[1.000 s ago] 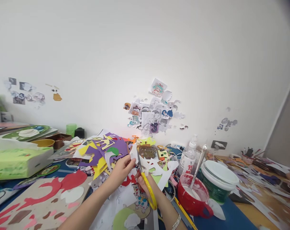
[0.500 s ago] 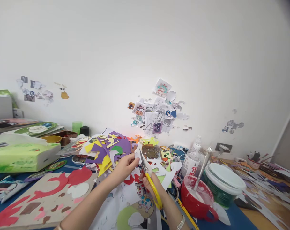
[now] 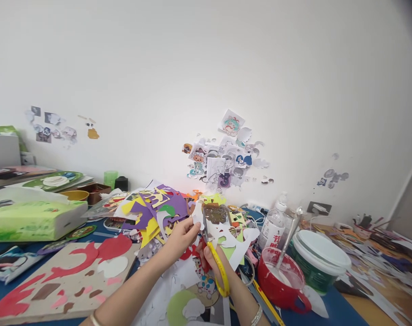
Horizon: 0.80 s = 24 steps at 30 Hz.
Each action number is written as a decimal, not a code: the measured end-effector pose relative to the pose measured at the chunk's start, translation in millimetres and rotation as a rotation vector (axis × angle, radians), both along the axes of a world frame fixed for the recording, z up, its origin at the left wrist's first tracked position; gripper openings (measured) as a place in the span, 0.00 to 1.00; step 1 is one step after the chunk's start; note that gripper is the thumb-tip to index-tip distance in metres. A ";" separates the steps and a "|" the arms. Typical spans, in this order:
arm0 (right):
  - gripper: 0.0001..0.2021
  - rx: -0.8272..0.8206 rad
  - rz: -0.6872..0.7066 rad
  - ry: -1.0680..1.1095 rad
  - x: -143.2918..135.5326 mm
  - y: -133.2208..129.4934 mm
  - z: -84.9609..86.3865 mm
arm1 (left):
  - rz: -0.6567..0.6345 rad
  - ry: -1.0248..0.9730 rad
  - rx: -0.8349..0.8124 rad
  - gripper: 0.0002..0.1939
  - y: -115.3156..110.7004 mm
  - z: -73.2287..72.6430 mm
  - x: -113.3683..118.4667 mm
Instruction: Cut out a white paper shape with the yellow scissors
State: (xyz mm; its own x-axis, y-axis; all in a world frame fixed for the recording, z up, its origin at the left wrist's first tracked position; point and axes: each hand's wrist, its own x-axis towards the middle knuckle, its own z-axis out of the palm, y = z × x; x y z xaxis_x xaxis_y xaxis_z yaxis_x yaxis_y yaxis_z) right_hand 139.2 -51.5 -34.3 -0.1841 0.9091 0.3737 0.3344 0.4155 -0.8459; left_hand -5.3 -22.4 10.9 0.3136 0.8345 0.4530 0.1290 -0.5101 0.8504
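My left hand (image 3: 179, 239) pinches a small white paper piece (image 3: 196, 216) above a heap of coloured paper scraps (image 3: 151, 208). Just to its right, my right hand (image 3: 215, 263) grips yellow-handled scissors (image 3: 216, 267). The scissor blades point up at the paper, right beside the left fingertips. White cut-out paper (image 3: 238, 244) lies under and beyond the blades. A bracelet sits on my right wrist.
A red cup (image 3: 282, 280) with white paste and a spoon stands right of the hands, next to a white-lidded tub (image 3: 319, 260) and a plastic bottle (image 3: 272, 226). A board with red shapes (image 3: 63, 278) and a green tissue pack (image 3: 32, 219) lie left. Stickers cover the wall.
The view has shifted a little left. Both hands have stayed together over the scraps, and the scissor blades have closed in on the white paper piece.
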 end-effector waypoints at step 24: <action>0.14 -0.008 0.002 -0.010 -5.3 -3.1 -0.6 | 0.075 0.034 0.033 0.16 -5.0 3.0 -0.5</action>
